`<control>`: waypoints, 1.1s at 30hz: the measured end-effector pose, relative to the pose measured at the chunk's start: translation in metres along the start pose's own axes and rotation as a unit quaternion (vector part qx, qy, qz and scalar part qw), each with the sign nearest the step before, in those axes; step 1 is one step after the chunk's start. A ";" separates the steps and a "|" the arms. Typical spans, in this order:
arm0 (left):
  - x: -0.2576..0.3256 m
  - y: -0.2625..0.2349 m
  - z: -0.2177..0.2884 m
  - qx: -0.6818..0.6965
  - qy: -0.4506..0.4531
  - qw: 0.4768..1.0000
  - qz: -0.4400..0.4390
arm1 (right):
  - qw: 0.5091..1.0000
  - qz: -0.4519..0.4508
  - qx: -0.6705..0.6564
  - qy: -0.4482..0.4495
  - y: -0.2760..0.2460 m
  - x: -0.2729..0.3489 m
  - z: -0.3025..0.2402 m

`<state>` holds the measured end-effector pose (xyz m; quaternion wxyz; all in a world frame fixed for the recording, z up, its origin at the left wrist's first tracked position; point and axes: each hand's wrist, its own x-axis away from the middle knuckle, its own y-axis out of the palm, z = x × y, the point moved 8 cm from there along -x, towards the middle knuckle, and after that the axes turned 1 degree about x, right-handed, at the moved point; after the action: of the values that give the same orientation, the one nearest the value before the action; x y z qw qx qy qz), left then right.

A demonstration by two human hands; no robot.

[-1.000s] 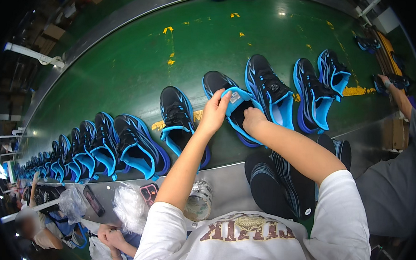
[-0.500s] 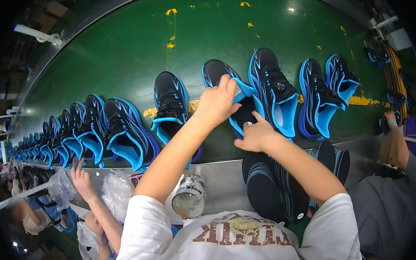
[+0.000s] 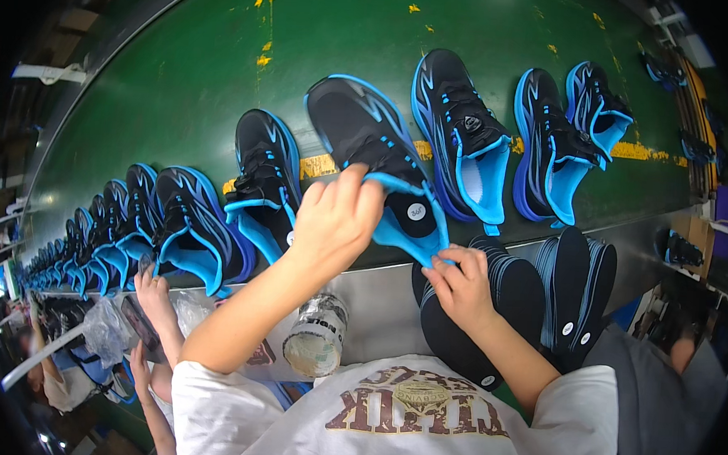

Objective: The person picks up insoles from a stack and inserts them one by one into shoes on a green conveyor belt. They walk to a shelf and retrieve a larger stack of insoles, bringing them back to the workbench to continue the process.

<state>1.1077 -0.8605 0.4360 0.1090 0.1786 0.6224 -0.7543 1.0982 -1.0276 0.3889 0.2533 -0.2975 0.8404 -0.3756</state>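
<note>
A black and blue sneaker [image 3: 358, 119] is tilted toward me, its opening facing me. My left hand [image 3: 339, 218] is closed on the near left edge of its collar, by the tongue. With thumb and fingers, my right hand [image 3: 462, 290] pinches the light-blue heel collar. Inside the shoe lies a black insole [image 3: 400, 206] with a round white sticker; its front part is hidden by the upper. To the left stands another sneaker [image 3: 259, 163], partly behind my left hand. A further sneaker [image 3: 458, 121] with a dial on the tongue stands to the right.
Sneakers [image 3: 189, 217] line the green work surface [image 3: 179, 108]. Near the metal edge are stacked black insoles [image 3: 514, 291] and a smeared clear jar [image 3: 316, 337]. A co-worker's hand [image 3: 155, 298] is at the left, by plastic bags [image 3: 106, 328]; another person's grey sleeve [image 3: 653, 404] shows at right.
My right hand has come out of the shoe's opening and now pinches the heel collar. My left hand has moved down and left, and the shoe now tilts more toward me, away from its neighbour.
</note>
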 end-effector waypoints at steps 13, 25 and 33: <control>-0.030 0.093 -0.016 -0.282 0.037 0.945 -0.161 | 0.998 -0.033 0.021 0.055 -0.037 0.025 -0.026; -0.026 0.006 -0.085 0.692 -0.398 0.598 0.075 | 0.941 -0.185 -0.021 0.282 -0.061 0.196 0.011; -0.099 0.027 0.044 0.120 -0.094 0.984 -0.098 | 0.934 -0.284 0.097 0.191 -0.047 0.198 0.012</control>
<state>1.2031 -0.9149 0.4589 0.0708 0.0568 0.5290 -0.8437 0.9829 -1.1949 0.3787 -0.0019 -0.4201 0.7127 -0.5617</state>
